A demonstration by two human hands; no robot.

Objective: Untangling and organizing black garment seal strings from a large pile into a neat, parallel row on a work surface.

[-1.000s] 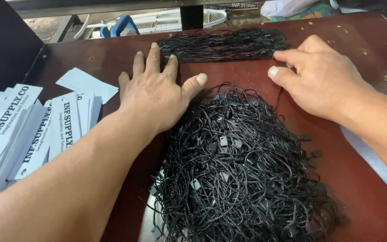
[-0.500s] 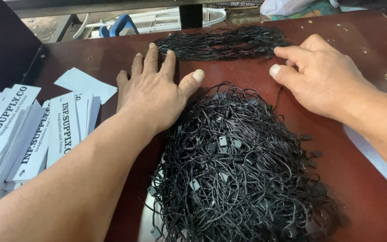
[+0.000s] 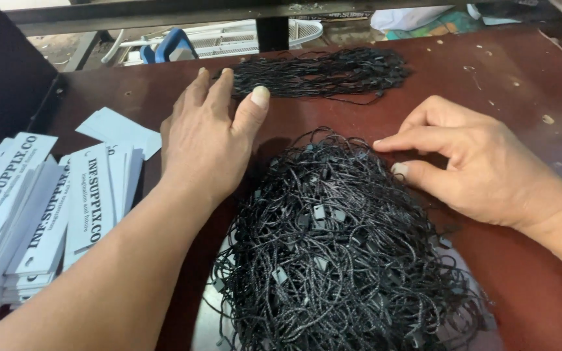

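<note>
On table (image 3: pixel 528 91) | left hand (image 3: pixel 206 140) flat | right hand (image 3: pixel 482 166) seemingly pinching cord pile (image 3: pixel 339 260)

White paper tags (image 3: pixel 47 214) are lying fanned in stacks at nine o'clock on the dark red worktop (image 3: pixel 508 91). Beyond its far edge, at twelve o'clock, a white wire rack (image 3: pixel 229 36) and a blue handle (image 3: pixel 167 45) are showing.

Matt black string loops (image 3: pixel 339 260) on smooth wooden table (image 3: pixel 521 84).
</note>
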